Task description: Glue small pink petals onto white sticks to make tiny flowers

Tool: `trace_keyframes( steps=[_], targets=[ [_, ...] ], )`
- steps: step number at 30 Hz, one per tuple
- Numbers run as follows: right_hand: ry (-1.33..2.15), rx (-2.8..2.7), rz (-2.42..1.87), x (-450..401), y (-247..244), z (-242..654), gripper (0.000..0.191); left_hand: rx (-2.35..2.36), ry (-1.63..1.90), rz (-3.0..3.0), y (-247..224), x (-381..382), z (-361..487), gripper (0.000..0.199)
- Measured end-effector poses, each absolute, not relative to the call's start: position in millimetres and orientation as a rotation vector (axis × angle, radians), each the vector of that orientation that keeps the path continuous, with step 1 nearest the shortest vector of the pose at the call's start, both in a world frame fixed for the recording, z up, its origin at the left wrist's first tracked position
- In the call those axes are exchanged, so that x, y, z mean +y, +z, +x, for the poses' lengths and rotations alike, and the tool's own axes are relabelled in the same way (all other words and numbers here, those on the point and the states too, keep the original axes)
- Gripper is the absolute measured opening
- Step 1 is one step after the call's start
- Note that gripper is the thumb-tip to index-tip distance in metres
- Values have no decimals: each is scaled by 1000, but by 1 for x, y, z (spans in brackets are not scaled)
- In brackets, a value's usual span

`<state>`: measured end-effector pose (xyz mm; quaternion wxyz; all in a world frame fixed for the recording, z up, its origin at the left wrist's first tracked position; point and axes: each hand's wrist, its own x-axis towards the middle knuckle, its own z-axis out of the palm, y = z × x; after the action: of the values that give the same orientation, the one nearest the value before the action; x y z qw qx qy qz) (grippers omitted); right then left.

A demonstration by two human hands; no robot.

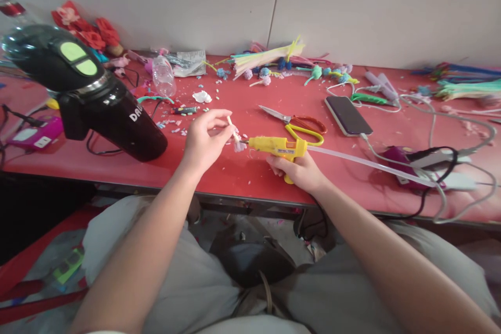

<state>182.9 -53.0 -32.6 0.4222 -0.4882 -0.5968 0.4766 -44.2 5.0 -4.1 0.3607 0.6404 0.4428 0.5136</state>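
We count one yellow glue gun [270, 144], one pale stem [230, 121] with a small lilac piece [239, 145] at its lower end, one pair of scissors [307, 124], one phone [348, 115], one black tumbler [129, 120], one see-through bottle [163, 77] and two magenta boxes [37, 133] with cords; the scraps are too many for us to count. Our right hand [297, 169] has its fingers wrapped round the glue gun's handle, over the front part of the desk [250, 182]. Our left hand [209, 138] pinches the stem between thumb and fingertips, just left of the nozzle.

The desk's front edge runs near our right hand, and the wall [332, 10] rises along the back. We have room to move over the red surface between the tumbler and our left hand, and between the scissors and the phone; the scissors' yellow loop sits close behind the glue gun.

The glue gun's long axis runs across our view, nozzle pointing left at the lilac piece; whether they touch we cannot tell. From its rear a glue stick [371, 166] slants right towards the nearer magenta box, while the stem tilts, upper end to the left
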Motion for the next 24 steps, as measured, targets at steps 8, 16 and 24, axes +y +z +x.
trace_keyframes(
  steps=[8, 16, 24],
  targets=[
    [1223, -1462, -1222, -55, -32, 182, 23, 1147, 1327, 1616, -3, 5, -44, 23],
    [1251, -1461, -1200, -55, -32, 184, 22, 1147, 1346, 1639, -1, 5, -43, 21],
    [1244, -1501, -1193, -55, -35, 185, 25, 1267, 1413, 1633, 4, 6, -46, 23]
  ],
)
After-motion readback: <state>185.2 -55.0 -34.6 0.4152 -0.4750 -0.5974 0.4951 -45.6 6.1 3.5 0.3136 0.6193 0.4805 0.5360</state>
